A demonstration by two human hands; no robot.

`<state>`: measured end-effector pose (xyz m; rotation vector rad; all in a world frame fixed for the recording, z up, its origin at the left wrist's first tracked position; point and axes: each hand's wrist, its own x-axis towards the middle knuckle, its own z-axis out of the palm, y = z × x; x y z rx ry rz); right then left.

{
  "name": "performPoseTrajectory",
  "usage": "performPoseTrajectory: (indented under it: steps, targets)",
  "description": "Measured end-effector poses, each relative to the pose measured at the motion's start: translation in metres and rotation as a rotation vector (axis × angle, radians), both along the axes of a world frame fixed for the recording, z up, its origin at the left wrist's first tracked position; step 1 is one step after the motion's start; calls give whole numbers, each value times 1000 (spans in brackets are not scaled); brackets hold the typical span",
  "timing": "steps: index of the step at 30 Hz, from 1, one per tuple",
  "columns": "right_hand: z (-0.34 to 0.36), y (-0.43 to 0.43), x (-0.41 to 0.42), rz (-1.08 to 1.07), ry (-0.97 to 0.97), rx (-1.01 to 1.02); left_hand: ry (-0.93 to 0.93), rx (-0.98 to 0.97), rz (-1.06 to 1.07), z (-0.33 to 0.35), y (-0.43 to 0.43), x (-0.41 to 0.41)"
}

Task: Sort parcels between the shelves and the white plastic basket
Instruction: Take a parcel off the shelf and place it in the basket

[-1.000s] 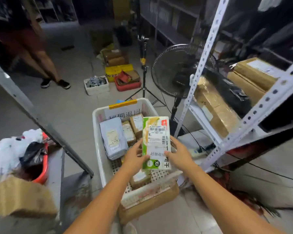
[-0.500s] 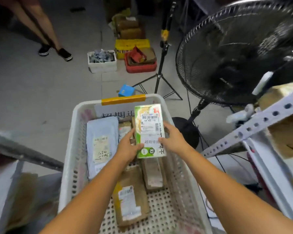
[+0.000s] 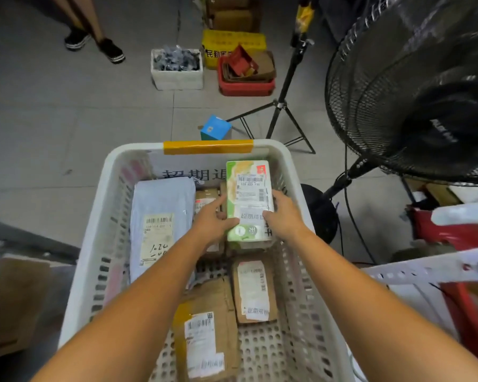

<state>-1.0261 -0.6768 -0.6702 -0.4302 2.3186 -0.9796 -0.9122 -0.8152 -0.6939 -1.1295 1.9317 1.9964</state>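
The left hand (image 3: 213, 219) and the right hand (image 3: 283, 216) each gripped one long side of the green parcel (image 3: 249, 199), likely to set it flat inside the white plastic basket (image 3: 100, 194). Below the hands lay brown parcels (image 3: 254, 288), and left of them a grey bag (image 3: 160, 216). Whether the green parcel already rested on them was hard to see.

grey tiled floor (image 3: 66, 119), big black fan (image 3: 414, 86) at right, tripod (image 3: 280, 106) behind.
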Motion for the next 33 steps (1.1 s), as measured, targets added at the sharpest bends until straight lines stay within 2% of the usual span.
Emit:
performPoseTrajectory:
  steps: [4, 8, 13, 18, 25, 29, 33]
  targets:
    - [4, -2, 0, -9, -5, 54, -30, -93, -73, 4, -3, -5]
    - [38, 7, 8, -7, 24, 179, -94, -350, -279, 37, -8, 5]
    - [125, 36, 45, 57, 72, 313, -144, -647, -498, 119, -24, 29]
    - [232, 78, 104, 53, 160, 382, -102, -840, -701, 228, -10, 58]
    - [365, 160, 191, -116, 266, 347, 51, -1016, -832, 371, 52, 116]
    - [409, 233, 250, -191, 323, 292, 153, -1077, -818, 438, 114, 148]
    - [437, 332, 311, -190, 349, 312, 226, -1151, -891, 489, 206, 182]
